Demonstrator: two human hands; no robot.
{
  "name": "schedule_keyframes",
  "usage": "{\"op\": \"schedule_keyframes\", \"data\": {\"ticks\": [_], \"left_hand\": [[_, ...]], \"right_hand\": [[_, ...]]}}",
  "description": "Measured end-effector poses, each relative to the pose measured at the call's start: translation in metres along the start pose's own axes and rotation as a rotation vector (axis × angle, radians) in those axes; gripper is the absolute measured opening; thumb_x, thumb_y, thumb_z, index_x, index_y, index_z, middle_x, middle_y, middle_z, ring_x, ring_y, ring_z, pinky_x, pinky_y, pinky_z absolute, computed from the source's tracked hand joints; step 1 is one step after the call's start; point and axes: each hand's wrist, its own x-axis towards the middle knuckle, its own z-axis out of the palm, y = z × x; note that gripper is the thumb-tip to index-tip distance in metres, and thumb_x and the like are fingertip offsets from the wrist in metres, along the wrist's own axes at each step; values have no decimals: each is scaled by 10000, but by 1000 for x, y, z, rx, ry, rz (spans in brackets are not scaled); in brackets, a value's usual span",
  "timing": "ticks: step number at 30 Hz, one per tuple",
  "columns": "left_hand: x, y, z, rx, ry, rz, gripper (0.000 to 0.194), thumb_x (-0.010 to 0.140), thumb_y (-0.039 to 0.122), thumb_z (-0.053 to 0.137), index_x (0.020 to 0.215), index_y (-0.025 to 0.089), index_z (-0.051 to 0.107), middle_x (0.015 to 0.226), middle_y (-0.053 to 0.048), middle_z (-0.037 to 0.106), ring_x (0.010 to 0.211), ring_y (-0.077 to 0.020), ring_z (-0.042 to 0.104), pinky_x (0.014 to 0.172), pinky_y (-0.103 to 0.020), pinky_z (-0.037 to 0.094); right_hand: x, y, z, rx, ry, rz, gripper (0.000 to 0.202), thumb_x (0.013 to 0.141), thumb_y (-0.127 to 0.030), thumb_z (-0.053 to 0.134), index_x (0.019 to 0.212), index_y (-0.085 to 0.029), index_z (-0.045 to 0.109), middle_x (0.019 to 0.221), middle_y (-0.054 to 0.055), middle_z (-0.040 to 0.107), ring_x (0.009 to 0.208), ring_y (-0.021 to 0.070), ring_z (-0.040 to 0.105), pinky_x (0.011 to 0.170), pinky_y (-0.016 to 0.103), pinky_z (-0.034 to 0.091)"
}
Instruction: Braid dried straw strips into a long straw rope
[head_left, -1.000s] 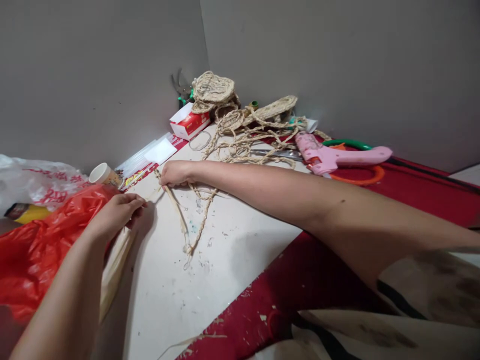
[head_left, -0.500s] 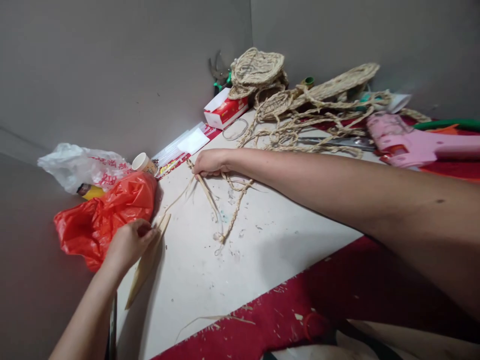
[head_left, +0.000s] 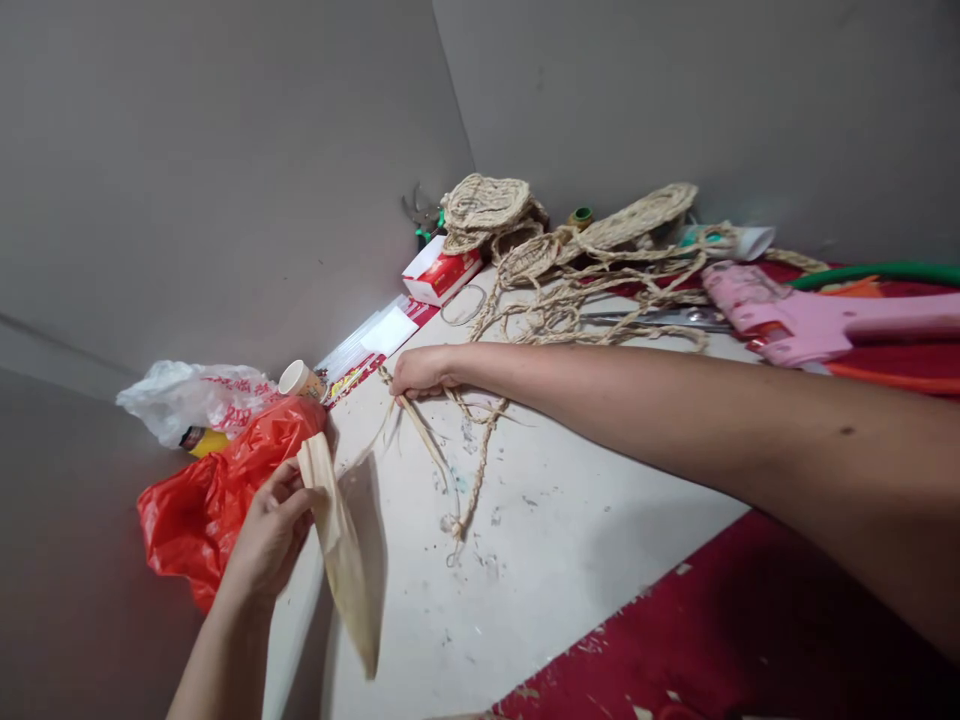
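My left hand pinches a long pale dried husk leaf near its upper end; the leaf hangs down, tapering toward the bottom. Farther out, my right hand is closed on a thin braided straw cord, its fingers low over the white board. Loose straw strands stick out below that hand. The braided cord runs on past the hand and ends in a small knot on the board. A thin strand reaches from the right hand toward the leaf.
Coiled braided rope and loose cords lie at the back, by a red box and pliers. A pink glue gun and scissors are at right. A red plastic bag and a paper cup stand left.
My left hand has raised and turned the husk leaf, so its broad side now shows. My right hand keeps its hold on the cord. The whole view has shifted.
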Motion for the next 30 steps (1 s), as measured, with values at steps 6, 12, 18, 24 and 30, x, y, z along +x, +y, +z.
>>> {"op": "schedule_keyframes", "data": {"ticks": [6, 12, 18, 24, 30], "left_hand": [[-1, 17, -14, -24, 118, -64, 285, 600, 209, 720, 869, 215, 626, 612, 34, 643, 448, -113, 563, 455, -220, 460], [-12, 19, -40, -22, 205, -43, 356, 569, 180, 767, 899, 212, 637, 648, 40, 669, 466, -99, 581, 481, -197, 487], [-5, 1, -32, -150, 106, -58, 216, 573, 165, 780, 746, 145, 652, 627, 20, 662, 542, -94, 601, 551, -175, 510], [16, 2, 2, -236, 41, -98, 252, 604, 138, 726, 849, 118, 669, 623, -44, 696, 474, -157, 631, 509, -250, 542], [51, 7, 48, -326, -47, -151, 287, 644, 66, 605, 926, 93, 651, 688, -77, 717, 603, -216, 690, 622, -316, 576]], "right_hand": [[1, 0, -1, -33, -1, -9, 176, 838, -228, 485, 793, -111, 608, 446, -54, 349, 341, 49, 254, 388, 230, 155], [6, 3, -1, -34, -17, -17, 167, 825, -224, 502, 818, -98, 611, 460, -49, 366, 341, 51, 268, 388, 233, 153], [4, 2, -1, -43, -12, -23, 176, 839, -226, 497, 800, -95, 606, 446, -54, 347, 344, 50, 249, 396, 231, 149], [6, 1, -3, -20, -34, -21, 185, 849, -238, 488, 806, -101, 604, 439, -61, 352, 330, 42, 245, 389, 217, 153], [3, 1, -6, 20, -28, -46, 188, 841, -224, 479, 722, -112, 571, 417, -70, 338, 311, 36, 230, 380, 208, 148]]}}
